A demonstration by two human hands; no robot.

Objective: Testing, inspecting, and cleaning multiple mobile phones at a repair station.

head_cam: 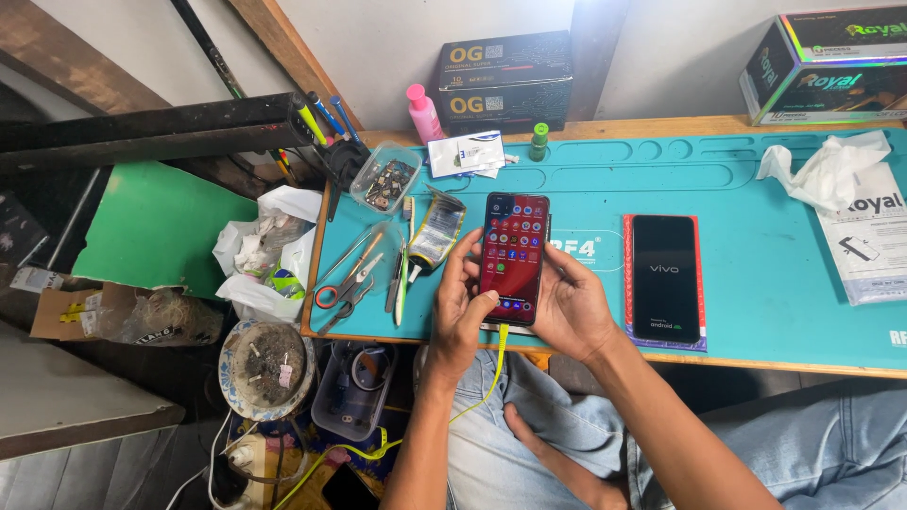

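Both my hands hold a smartphone [513, 255] upright over the front edge of a teal work mat [756, 274]. Its screen is lit red with rows of app icons. My left hand [460, 307] grips its left side, thumb resting on the lower screen. My right hand [570, 307] cups its right side and back. A yellow cable [495, 364] plugs into the phone's bottom and hangs down over my lap. A second phone [666, 277] with a dark screen lies flat on the mat to the right, on a red-edged pad.
Scissors and tweezers [351, 283], a foil pouch [435, 231] and a clear parts box [385, 178] lie left of the phone. Crumpled tissue [827, 168], boxes [505, 80] and a pink bottle [422, 111] sit at the back. An ashtray [266, 366] and plastic bags [265, 255] sit off the mat's left.
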